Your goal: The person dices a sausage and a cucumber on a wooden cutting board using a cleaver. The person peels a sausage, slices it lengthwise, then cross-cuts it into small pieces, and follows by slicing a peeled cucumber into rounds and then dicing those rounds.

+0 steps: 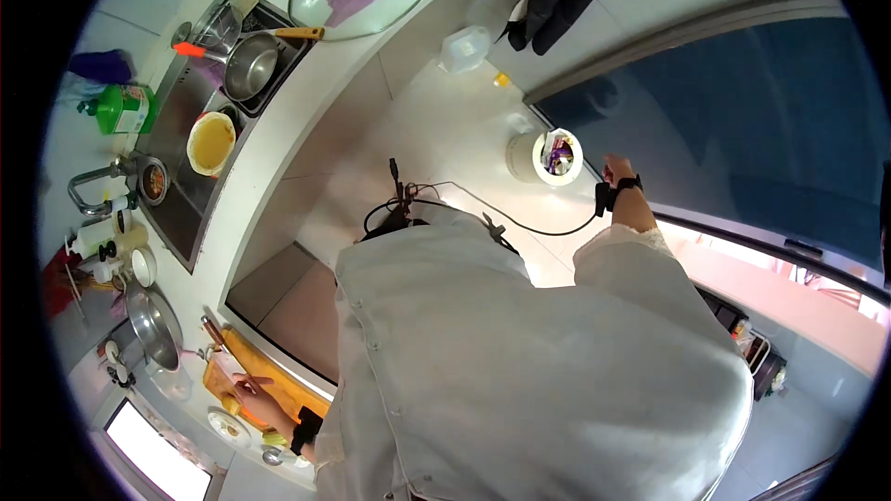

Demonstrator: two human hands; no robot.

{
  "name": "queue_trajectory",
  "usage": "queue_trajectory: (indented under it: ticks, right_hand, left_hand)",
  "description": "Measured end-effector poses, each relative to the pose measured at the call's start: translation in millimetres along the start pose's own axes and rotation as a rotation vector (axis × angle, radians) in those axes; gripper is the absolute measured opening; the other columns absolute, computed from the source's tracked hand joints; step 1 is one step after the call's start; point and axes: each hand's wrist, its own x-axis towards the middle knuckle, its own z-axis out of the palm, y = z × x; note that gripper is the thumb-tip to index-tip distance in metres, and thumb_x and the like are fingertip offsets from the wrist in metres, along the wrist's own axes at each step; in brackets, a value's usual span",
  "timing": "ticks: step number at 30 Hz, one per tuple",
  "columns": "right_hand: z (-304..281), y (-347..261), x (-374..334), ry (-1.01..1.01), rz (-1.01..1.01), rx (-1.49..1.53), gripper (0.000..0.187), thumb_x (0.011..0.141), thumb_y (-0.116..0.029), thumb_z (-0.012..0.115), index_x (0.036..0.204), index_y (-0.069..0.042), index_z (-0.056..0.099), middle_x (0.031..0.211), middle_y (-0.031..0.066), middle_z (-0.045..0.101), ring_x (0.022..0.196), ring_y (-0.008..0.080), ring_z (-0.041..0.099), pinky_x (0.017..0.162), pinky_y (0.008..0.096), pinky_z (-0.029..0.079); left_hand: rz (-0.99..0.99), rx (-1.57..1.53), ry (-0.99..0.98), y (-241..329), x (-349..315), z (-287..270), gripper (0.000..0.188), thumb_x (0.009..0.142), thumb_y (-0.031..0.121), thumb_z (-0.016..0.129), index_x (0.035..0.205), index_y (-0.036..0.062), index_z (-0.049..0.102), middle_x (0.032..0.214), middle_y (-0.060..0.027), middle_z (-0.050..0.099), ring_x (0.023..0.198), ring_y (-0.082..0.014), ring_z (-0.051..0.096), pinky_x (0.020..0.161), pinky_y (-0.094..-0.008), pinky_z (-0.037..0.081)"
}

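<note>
My left hand (254, 395) reaches over an orange cutting board (295, 391) at the lower left, its fingers spread. Beside its fingertips lies a kitchen knife (213, 329) with a brown handle; whether they touch the blade is too small to tell. Yellowish food pieces (232, 404) lie by this hand. My right hand (618, 168) is stretched out at the right, near a white waste bin (516, 158) with colourful wrappers in it. Its fingers are loosely bent and apart, and nothing shows in them. Both wrists wear black bands, and a cable runs to the right one.
A curved white counter (306, 121) holds a saucepan (251, 70), a bowl of yellow liquid (212, 144), a glass lid (399, 0), a metal basin (153, 325) and a plate (227, 428). A dark blue door panel (742, 121) stands at the right. A plastic container (464, 48) sits on the floor.
</note>
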Motion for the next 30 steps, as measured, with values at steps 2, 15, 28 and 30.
queue_trajectory:
  ticks: [2,15,28,30]
  right_hand:
    - [14,-7,26,-0.033,-0.143,-0.128,0.032,0.084,-0.028,0.052,0.06,-0.006,0.051,0.048,0.0071,0.049,0.035,0.0177,0.044,0.035,0.0324,0.034]
    - [278,-198,-232,-0.651,-1.406,-0.949,0.023,0.083,-0.021,0.058,0.101,-0.006,0.06,0.061,0.0108,0.059,0.057,0.0227,0.058,0.056,0.034,0.046]
    - [548,-79,-694,-1.796,-2.169,-1.271,0.028,0.079,-0.016,0.057,0.105,-0.007,0.057,0.097,0.012,0.057,0.088,0.0288,0.056,0.075,0.0365,0.046]
    - [584,-33,-724,-1.801,-2.47,-0.893,0.025,0.078,-0.015,0.056,0.102,-0.007,0.057,0.099,0.0118,0.055,0.094,0.0307,0.054,0.081,0.0386,0.044]
  left_hand:
    - [0.043,0.102,0.069,-10,-9,3,0.029,0.094,0.024,0.041,0.084,0.0001,0.055,0.081,-0.0122,0.058,0.076,-0.0269,0.052,0.069,-0.0341,0.042]
    - [-0.248,0.096,0.113,-58,-115,49,0.027,0.091,0.027,0.048,0.084,0.0019,0.055,0.083,-0.0187,0.056,0.071,-0.0385,0.056,0.06,-0.0449,0.046]
    - [-0.491,0.178,0.085,-77,-120,65,0.03,0.092,0.036,0.043,0.089,0.0088,0.056,0.085,-0.0102,0.057,0.075,-0.027,0.059,0.061,-0.0395,0.048]
    - [-0.447,0.141,0.074,-75,-97,53,0.026,0.091,0.034,0.044,0.09,0.0094,0.055,0.09,-0.0102,0.056,0.081,-0.0268,0.058,0.064,-0.0388,0.047]
